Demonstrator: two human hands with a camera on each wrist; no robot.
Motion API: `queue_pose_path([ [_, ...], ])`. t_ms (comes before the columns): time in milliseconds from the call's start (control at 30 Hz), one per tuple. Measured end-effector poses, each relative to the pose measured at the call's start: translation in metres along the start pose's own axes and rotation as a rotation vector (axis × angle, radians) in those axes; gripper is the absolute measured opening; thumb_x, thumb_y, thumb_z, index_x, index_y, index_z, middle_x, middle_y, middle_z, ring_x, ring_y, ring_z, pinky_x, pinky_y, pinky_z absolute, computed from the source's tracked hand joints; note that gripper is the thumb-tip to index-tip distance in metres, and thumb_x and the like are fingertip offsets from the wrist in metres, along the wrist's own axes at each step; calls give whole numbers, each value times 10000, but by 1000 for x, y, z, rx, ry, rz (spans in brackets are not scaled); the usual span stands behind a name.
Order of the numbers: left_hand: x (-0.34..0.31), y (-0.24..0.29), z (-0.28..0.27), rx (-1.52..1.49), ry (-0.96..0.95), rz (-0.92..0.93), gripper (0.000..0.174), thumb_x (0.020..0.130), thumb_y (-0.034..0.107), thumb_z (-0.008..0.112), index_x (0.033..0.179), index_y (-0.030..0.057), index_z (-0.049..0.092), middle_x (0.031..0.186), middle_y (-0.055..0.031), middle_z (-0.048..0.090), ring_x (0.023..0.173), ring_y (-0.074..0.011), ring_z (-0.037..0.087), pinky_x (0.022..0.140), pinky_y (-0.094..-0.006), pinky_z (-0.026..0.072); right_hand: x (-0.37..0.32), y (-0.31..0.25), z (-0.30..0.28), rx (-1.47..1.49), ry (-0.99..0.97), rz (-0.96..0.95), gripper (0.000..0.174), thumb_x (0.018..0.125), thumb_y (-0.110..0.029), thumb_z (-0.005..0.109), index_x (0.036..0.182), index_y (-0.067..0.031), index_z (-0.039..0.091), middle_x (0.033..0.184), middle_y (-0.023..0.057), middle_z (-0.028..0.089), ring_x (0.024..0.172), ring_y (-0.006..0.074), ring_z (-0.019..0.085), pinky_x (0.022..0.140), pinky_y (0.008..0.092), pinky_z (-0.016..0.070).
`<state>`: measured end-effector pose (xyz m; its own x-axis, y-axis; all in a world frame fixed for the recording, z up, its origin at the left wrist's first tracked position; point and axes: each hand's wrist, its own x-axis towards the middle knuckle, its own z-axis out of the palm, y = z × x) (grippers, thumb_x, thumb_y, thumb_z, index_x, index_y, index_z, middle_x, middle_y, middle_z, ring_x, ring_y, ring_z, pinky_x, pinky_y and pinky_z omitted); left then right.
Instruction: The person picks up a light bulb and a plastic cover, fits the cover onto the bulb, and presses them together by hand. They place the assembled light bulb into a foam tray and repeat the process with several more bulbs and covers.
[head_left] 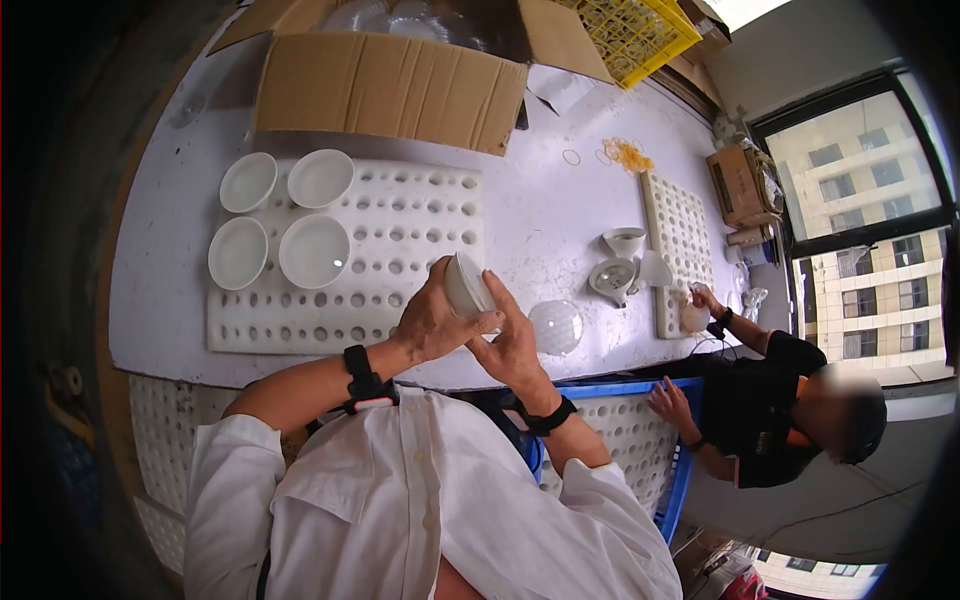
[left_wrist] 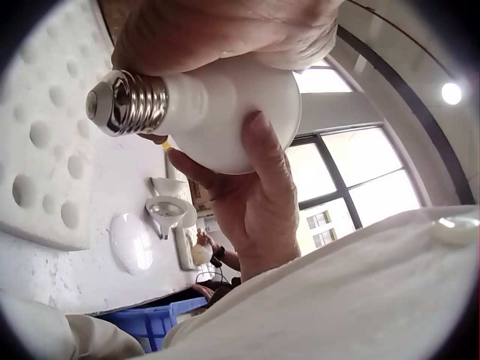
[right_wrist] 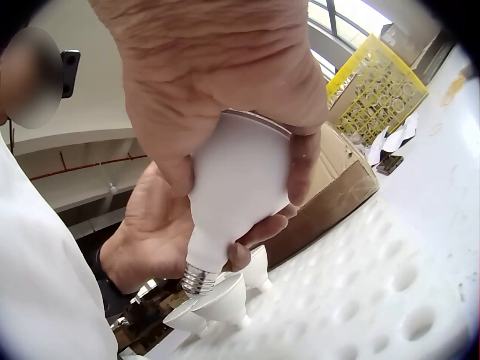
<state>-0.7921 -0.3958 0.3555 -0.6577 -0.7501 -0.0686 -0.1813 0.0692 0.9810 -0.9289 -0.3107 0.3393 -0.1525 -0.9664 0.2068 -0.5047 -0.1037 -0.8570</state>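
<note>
A white light bulb point(head_left: 467, 285) with a metal screw base is held between both hands in front of the chest. My left hand point(head_left: 432, 318) grips the bulb's body near the neck; in the left wrist view the screw base point(left_wrist: 131, 103) sticks out past that hand. Fingers and thumb of my right hand point(head_left: 515, 345) pinch the wide end, plainly seen in the right wrist view, where the bulb point(right_wrist: 236, 184) tilts base-down. Left of the hands, several white bulb bodies point(head_left: 315, 251) stand wide end up in a white foam tray point(head_left: 400, 235) full of holes.
A clear dome cover point(head_left: 555, 327) lies right of the hands, near several white bulb parts point(head_left: 612, 278). An open cardboard box point(head_left: 390, 90) and yellow crate point(head_left: 640, 40) stand at the back. Another person point(head_left: 770, 400) works at the right, beside a second foam tray point(head_left: 680, 230) and blue crate point(head_left: 685, 470).
</note>
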Motion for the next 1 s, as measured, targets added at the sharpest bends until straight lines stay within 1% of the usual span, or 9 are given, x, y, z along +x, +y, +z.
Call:
queue_pose_path([
  [233,1,3,2,93,63,1,857,645,320,665,1293,-35,232,1159,-211,477,1052,-315,529,875,-377,449,-1,-4,11,10,74,-1,758,678,-82,717,1347,-37,362,1327,292,380,1222,392,417,964,405,401],
  [333,3,1,1,119,75,12,856,638,310,657,1294,-35,227,1152,-211,479,1047,-315,527,878,-374,445,0,-8,15,-130,116,-105,704,716,-35,686,1326,44,344,1270,237,473,1179,301,485,960,367,401],
  [433,9,-10,0,35,64,20,774,660,271,629,1275,-34,272,1155,-195,480,1044,-288,529,876,-370,447,4,-13,16,-205,178,-134,732,674,-125,746,1315,-32,405,1275,297,430,1151,403,482,914,408,447],
  [500,17,-27,-4,-555,-90,-125,670,718,283,612,1211,-65,320,1162,-203,457,1000,-286,541,832,-346,470,9,-21,11,-361,76,11,720,653,-154,776,1283,-39,449,1245,274,470,1121,386,509,888,405,466],
  [567,19,-39,-10,-699,-97,-261,567,768,313,557,1184,-26,375,1123,-156,495,987,-240,544,797,-333,478,10,-16,6,-304,86,-15,732,626,-157,800,1271,-51,472,1248,229,491,1108,348,528,874,392,482],
  [633,19,-35,-19,-1042,-303,-351,548,783,409,518,1173,34,425,1076,-127,528,965,-227,549,760,-349,480,11,-14,-3,-55,38,2,746,609,-134,812,1274,-67,480,1257,188,500,1105,311,537,893,370,478],
  [667,19,-36,-19,-1083,-322,-372,528,789,462,488,1155,84,456,1053,-104,543,940,-222,557,723,-372,482,11,-11,-6,-40,41,-54,755,592,-124,825,1267,-73,492,1256,176,504,1108,282,537,917,357,466],
  [900,17,-38,-16,-1229,-465,-476,581,796,542,500,1146,80,455,1058,-95,544,942,-229,553,750,-370,472,8,-6,-8,61,4,49,702,583,-132,833,1215,-62,536,1233,165,525,1135,281,515,931,361,452],
  [1000,16,-32,-6,-1077,-278,-389,615,811,515,513,1201,46,437,1132,-113,520,1047,-229,523,862,-355,447,7,-9,-8,-4,62,56,677,587,-157,830,1194,-53,549,1217,163,538,1106,299,529,908,366,462],
])
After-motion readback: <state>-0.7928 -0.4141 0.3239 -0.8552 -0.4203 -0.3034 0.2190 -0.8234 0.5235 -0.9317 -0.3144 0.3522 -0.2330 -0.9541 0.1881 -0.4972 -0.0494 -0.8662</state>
